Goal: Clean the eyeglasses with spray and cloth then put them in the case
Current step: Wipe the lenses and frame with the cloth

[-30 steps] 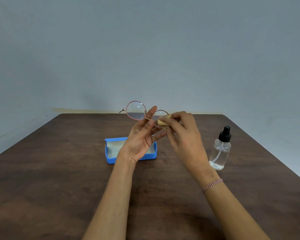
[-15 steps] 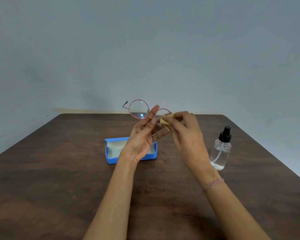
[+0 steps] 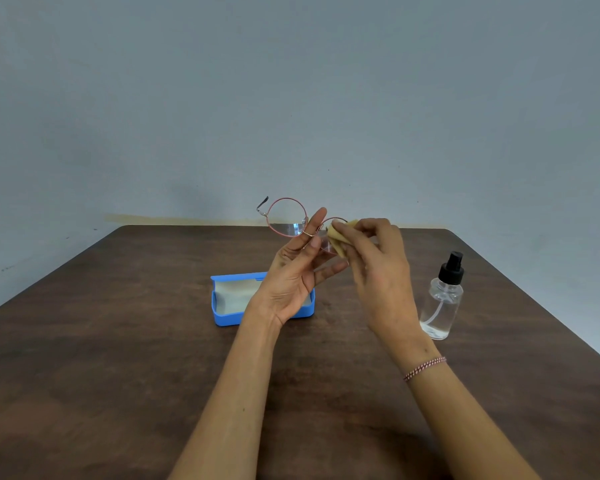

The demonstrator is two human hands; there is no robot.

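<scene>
- Head view: the left hand [image 3: 291, 275] pinches the eyeglasses [image 3: 286, 218] at the bridge, raised above the table [image 3: 118, 341]. The right hand [image 3: 378, 271] pinches the cloth [image 3: 338, 239] against one lens.
- Judged stage: wiping is under way. The spray bottle [image 3: 442, 303] stands set aside at right. The open blue case [image 3: 227, 315] waits below the hands, so casing remains.

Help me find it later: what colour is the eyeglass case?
The case is blue; head view.
</scene>
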